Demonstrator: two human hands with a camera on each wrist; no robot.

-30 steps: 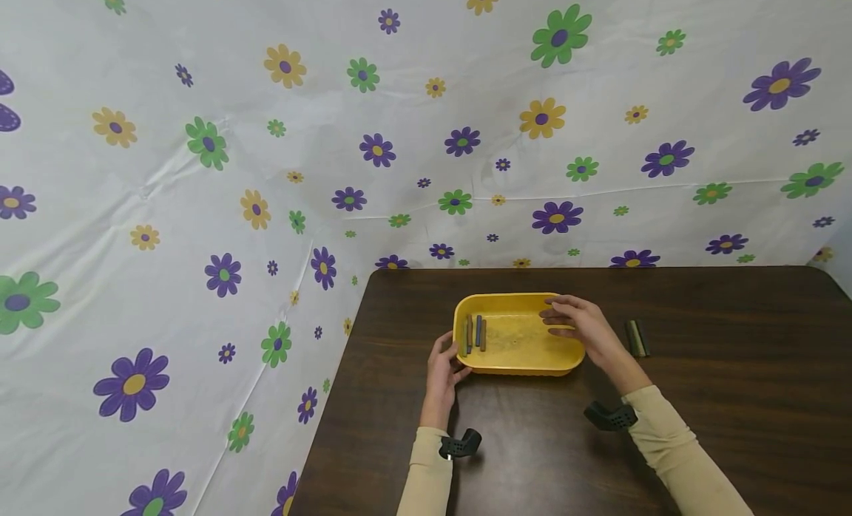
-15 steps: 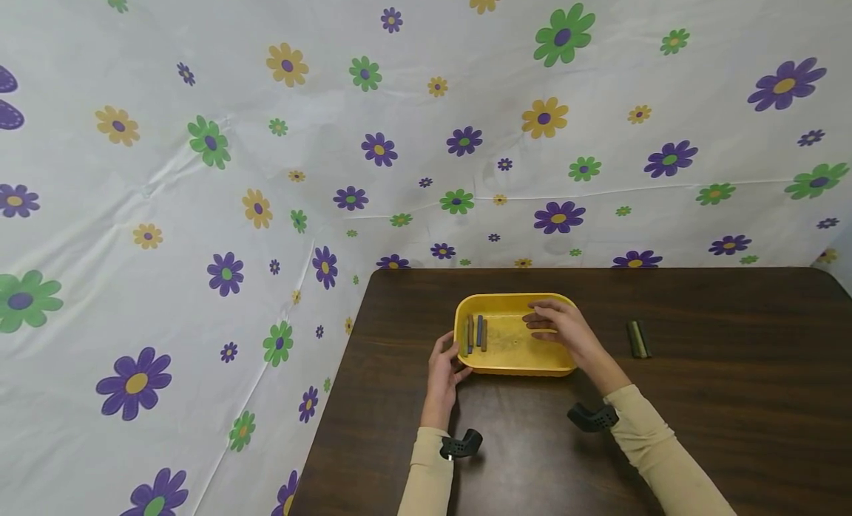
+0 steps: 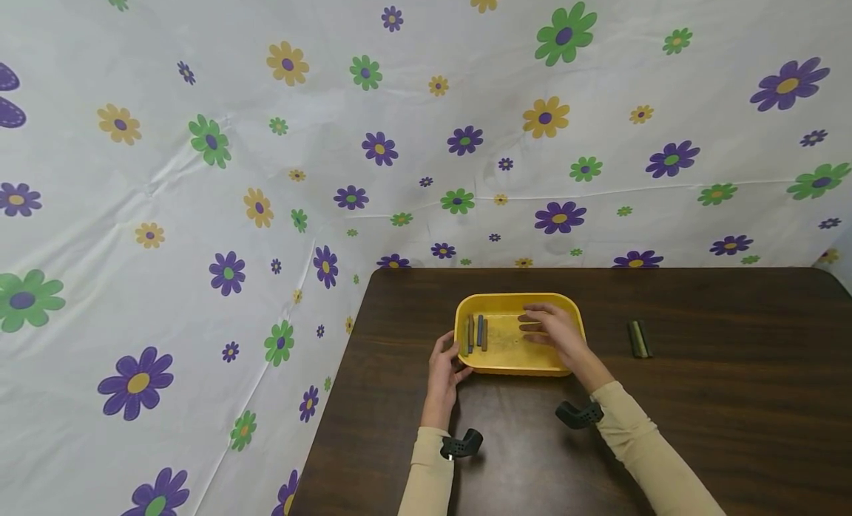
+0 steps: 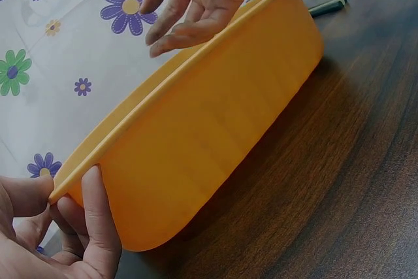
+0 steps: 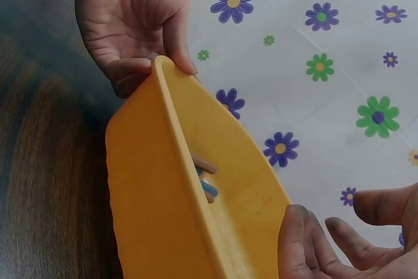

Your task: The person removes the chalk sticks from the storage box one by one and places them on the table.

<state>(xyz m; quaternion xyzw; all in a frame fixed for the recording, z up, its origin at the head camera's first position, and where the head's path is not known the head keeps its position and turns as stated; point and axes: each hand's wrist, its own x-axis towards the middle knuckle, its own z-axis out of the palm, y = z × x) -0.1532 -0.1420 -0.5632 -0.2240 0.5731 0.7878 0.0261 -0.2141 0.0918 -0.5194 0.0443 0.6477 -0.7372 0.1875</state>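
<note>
Since the yellow tray (image 3: 504, 350) may slide, our left grip (image 3: 442, 367) pinches its rim (image 3: 512, 369) while our relaxed right grip (image 3: 558, 334) hovers above, empty.

I'm looking, over my feed, at a long, plain left sleeve (image 3: 429, 468) in pale beige, close-fitting down to the wrist. The right sleeve (image 3: 642, 446) matches in colour, with creases along the forearm. At the left cuff I can pick out a black left unit (image 3: 462, 444), bent like an elbow and dotted with small holes, plus a tiny pale tab (image 3: 450, 457) at its lower edge. The right unit (image 3: 579, 415) is likewise black and curved. On my right-wrist camera, the fingertips (image 5: 296, 216) look smudged.
</note>
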